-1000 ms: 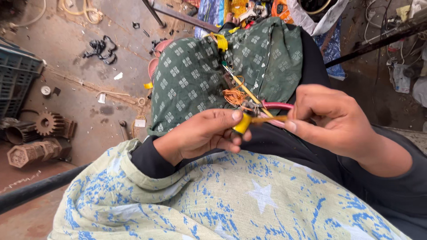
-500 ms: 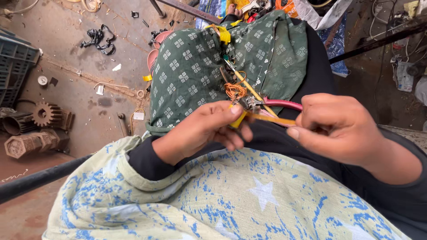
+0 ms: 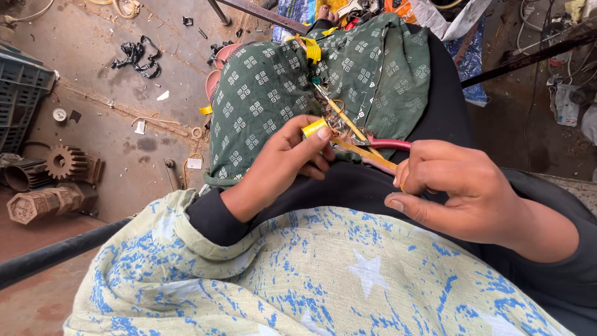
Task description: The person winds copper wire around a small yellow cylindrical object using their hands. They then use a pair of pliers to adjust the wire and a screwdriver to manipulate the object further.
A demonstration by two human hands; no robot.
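My left hand (image 3: 283,163) pinches a small yellow sleeve (image 3: 314,128) at the end of a bundle of copper wire (image 3: 336,122) over my lap. My right hand (image 3: 460,186) is closed around the red and yellow handles of a pair of pliers (image 3: 373,148), whose jaws point at the wire bundle. A thin yellow rod (image 3: 339,115) runs up from the bundle across the green patterned cloth (image 3: 267,93) on my knees. A blue and white scarf (image 3: 323,274) covers my chest below both hands.
On the stained floor to the left lie rusty gears (image 3: 62,163), a hexagonal metal part (image 3: 34,205), a dark plastic crate (image 3: 22,93) and black scraps (image 3: 138,56). A dark pipe (image 3: 56,254) crosses the lower left. Metal bars (image 3: 528,55) and cloth clutter the top right.
My right hand has drawn back to the right with the pliers. The left hand now holds the yellow sleeve further up, with its fingers more spread.
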